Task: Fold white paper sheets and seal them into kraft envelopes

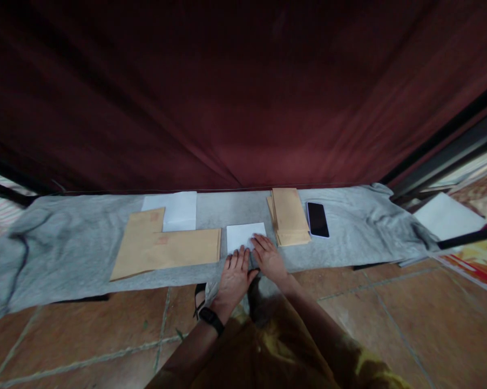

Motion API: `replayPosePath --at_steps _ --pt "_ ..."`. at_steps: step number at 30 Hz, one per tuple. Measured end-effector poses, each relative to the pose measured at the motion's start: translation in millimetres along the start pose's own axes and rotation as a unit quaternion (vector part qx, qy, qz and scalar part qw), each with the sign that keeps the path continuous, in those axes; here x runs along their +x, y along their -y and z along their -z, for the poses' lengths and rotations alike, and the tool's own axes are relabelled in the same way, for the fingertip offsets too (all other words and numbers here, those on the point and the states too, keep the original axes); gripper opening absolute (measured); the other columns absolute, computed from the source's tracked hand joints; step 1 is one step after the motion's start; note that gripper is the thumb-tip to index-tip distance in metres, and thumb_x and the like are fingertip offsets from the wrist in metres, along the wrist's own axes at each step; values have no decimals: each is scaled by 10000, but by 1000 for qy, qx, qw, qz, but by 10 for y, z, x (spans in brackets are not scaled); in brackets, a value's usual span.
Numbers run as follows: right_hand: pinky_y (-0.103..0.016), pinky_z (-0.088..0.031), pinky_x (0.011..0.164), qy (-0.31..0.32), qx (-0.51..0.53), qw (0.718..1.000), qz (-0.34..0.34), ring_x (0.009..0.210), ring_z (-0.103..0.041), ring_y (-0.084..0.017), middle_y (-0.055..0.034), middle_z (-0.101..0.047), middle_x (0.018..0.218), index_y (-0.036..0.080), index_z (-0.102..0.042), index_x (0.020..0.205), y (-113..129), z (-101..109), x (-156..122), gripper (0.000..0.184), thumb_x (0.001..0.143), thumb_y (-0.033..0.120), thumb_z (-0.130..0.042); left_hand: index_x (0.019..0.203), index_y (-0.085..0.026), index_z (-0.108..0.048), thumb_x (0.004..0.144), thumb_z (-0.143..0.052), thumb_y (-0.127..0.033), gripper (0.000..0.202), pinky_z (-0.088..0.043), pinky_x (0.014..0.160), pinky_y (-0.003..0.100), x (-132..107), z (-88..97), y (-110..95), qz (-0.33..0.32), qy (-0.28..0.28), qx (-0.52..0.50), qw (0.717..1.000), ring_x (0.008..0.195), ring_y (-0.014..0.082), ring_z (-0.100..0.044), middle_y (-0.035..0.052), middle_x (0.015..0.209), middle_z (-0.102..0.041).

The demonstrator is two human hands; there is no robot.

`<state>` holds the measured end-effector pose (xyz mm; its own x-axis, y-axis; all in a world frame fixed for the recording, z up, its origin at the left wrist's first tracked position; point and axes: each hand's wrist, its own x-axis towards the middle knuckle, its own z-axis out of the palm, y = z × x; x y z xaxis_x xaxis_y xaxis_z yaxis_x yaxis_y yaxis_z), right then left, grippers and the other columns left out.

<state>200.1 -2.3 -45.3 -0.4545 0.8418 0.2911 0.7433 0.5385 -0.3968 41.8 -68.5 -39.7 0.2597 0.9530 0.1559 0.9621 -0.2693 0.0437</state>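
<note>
A folded white sheet of paper [243, 233] lies flat on the grey cloth in front of me. My left hand [233, 275] rests on its near edge, fingers stretched out. With fingers spread flat, my right hand [269, 258] presses on the sheet's right side. Left of the paper, brown envelopes [187, 248] lie across one another, partly over a larger white sheet [181, 210]. To the right is a stack of brown envelopes [290, 210].
A phone [318, 219] with a dark screen lies right of the envelope stack. Grey cloth [357, 221] covers the narrow surface. Behind it hangs a dark red curtain [243, 119]. Another white sheet [450, 216] is at the far right, above a colourful printed sheet [476, 265].
</note>
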Motion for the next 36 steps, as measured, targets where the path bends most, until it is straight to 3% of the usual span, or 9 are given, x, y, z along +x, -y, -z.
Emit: replayPosePath --at_steps 7,14,17,19,22,26,30,36 --pt "-479 -365 1199 -5 -3 1000 -28 1430 -435 -250 -138 -507 1512 150 -527 1442 21 40 -71 439 1014 189 -434 1535 -89 -375 1015 -373 -458 638 -394 1120 493 -29 -2 24 0 6 -5 1000 1423 326 -434 187 1553 -443" --pt "-516 -328 1209 14 12 1000 5 1434 -432 -254 -103 -528 1502 201 -528 1449 54 88 -187 431 1028 243 -447 1545 -129 -364 1010 -402 -394 599 -349 1174 482 -15 113 73 3 -6 -37 999 1460 301 -391 158 1579 -416" --pt "-503 -327 1210 13 17 1000 1 1426 -443 -248 -100 -537 1495 197 -543 1434 52 110 -193 418 1037 250 -424 1582 -177 -282 996 -444 -367 636 -247 1235 480 19 255 335 -2 -22 -54 998 1530 276 -249 122 1642 -310" --pt "-502 -329 1211 8 27 1000 2 1415 -454 -245 -104 -547 1483 194 -553 1424 45 118 -190 413 1032 240 -429 1604 -161 -192 938 -557 -451 812 -230 1234 510 45 348 620 20 -16 -69 997 1547 306 -181 157 1661 -243" --pt "-505 -350 1202 -10 52 999 -8 1402 -466 -249 -113 -568 1457 189 -584 1391 57 107 -170 403 1013 205 -444 1612 -159 -136 805 -714 -509 1053 -213 1216 570 85 452 1101 76 34 -70 994 1546 361 -152 212 1665 -185" --pt "-458 -434 1153 -36 132 989 -50 1346 -525 -226 -102 -598 1418 221 -601 1371 211 48 -50 431 978 156 -438 1611 -221 -159 718 -759 -534 1121 -143 1212 607 167 546 1555 75 137 -50 986 1551 377 -103 193 1676 -153" --pt "-395 -465 1124 -24 242 967 -79 1269 -589 -195 -65 -636 1365 267 -602 1359 507 -35 166 447 953 161 -449 1608 -203 -157 679 -746 -566 1158 -152 1209 590 270 624 1670 48 211 -54 975 1548 374 -130 217 1668 -166" --pt "-355 -552 953 30 354 927 -122 1055 -674 -193 -62 -699 1232 251 -616 1321 855 -243 445 441 912 165 -478 1587 -191 -224 636 -761 -543 1148 -163 1209 560 319 644 1634 37 184 -44 981 1504 360 -268 211 1602 -332"
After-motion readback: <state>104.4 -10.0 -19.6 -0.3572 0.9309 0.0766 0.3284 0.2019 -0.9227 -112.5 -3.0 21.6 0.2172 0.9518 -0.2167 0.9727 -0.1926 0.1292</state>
